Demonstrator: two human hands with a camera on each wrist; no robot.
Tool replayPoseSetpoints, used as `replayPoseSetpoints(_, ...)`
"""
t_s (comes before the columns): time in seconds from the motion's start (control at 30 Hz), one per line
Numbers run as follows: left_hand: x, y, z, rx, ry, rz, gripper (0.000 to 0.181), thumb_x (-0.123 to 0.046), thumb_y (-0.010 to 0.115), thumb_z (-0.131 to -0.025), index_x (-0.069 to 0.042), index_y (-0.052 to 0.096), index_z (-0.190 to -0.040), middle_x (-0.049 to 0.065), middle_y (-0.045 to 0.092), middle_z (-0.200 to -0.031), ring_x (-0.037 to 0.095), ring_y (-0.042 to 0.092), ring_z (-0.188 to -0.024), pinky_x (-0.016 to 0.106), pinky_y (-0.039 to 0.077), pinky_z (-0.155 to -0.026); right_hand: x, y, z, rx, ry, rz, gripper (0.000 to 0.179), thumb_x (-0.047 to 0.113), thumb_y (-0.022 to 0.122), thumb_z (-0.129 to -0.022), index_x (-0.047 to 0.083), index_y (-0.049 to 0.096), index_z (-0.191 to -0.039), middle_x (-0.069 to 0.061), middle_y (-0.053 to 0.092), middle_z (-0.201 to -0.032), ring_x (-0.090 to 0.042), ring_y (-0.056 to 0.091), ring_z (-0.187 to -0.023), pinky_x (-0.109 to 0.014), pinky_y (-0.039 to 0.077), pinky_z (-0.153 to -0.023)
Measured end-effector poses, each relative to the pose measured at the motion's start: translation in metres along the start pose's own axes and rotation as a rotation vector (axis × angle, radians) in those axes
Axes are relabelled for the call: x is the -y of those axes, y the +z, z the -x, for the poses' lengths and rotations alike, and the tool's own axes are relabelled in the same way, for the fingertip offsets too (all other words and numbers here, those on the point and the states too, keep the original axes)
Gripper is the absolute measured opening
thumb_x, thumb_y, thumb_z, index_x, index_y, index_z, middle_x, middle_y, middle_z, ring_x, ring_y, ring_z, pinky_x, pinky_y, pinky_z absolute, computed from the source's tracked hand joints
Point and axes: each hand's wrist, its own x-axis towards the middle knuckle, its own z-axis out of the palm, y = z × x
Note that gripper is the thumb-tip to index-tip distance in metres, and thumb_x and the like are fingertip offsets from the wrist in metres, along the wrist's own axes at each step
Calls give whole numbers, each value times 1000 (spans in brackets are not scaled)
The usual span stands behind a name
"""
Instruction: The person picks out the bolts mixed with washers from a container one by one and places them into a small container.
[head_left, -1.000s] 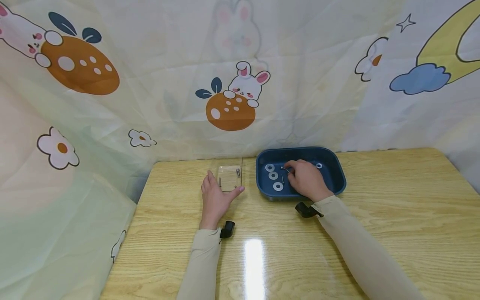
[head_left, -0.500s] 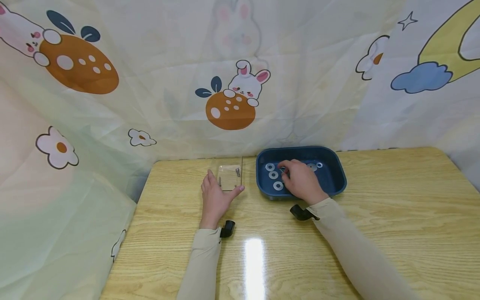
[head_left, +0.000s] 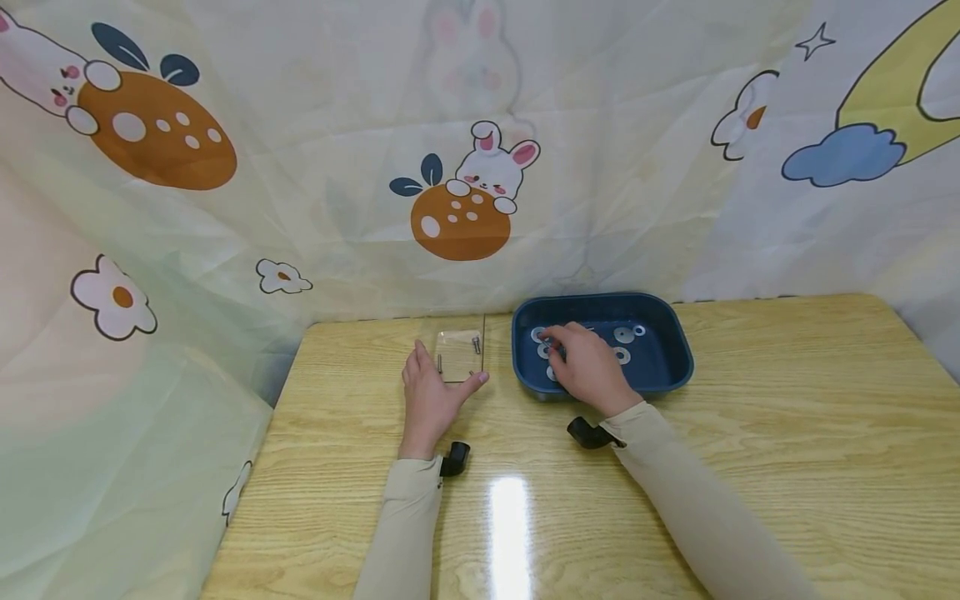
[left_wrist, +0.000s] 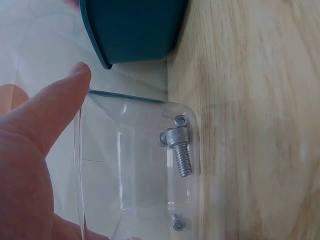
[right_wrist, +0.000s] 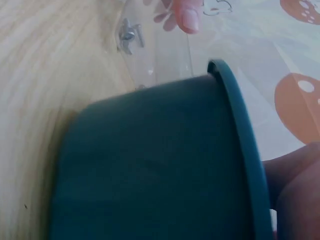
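Observation:
My left hand (head_left: 431, 408) holds a clear plastic box (head_left: 483, 354) at its front and left, thumb and fingers spread along the rim. Inside the box lie a large socket-head bolt (left_wrist: 181, 156) and several small socket-head screws (left_wrist: 178, 225). My right hand (head_left: 592, 367) is over the dark blue tray (head_left: 678, 354), thumb and forefinger pinched together on a small screw, mostly hidden by the fingers. Flat washers (head_left: 537, 334) lie under and left of these fingertips. In the right wrist view the tray's wall hides most of this hand.
More washers (head_left: 622, 335) and a small ring (head_left: 639, 330) lie in the tray's right half. Both containers stand at the back of the wooden table (head_left: 600, 517), against a printed cloth (head_left: 622, 167). A black wrist camera (head_left: 588, 433) sits on each wrist.
My right hand has moved left within the tray, still pinching, and now covers part of the left washers. More washers show to its right. My left hand and the box have stayed put.

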Motion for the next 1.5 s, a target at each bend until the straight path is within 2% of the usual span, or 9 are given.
replayPoseSetpoints(0.37,0,1,-1,3,-3,2,128,-55,83,-77,4,4,-159,24,15,-162,40,13,-149,54,24,-117,13,10,-1,-6,-20,15,25,8,64,-96,7,71,-120,-8,65,-97,-18,59,-72,-32,48,-59)
replayPoseSetpoints(0.7,0,1,0,0,0,8,128,-56,82,-77,4,5,-159,24,14,-162,39,13,-149,54,24,-117,26,16,-4,-17,-49,-11,24,8,65,-96,7,72,-120,-10,67,-107,-15,55,-68,-31,47,-58)
replayPoseSetpoints(1.0,0,1,0,-3,3,17,127,-54,83,-78,3,4,-159,24,14,-162,38,13,-149,54,24,-117,32,23,-7,-37,-82,-2,25,8,65,-97,7,72,-120,-6,63,-95,-14,52,-65,-30,44,-56)
replayPoseSetpoints(1.5,0,2,-2,-13,-5,-9,127,-53,84,-77,5,5,-159,25,16,-162,39,15,-148,53,25,-117,43,30,-16,-60,-97,-18,23,9,67,-96,11,73,-118,-3,62,-91,-16,52,-69,-31,43,-58)
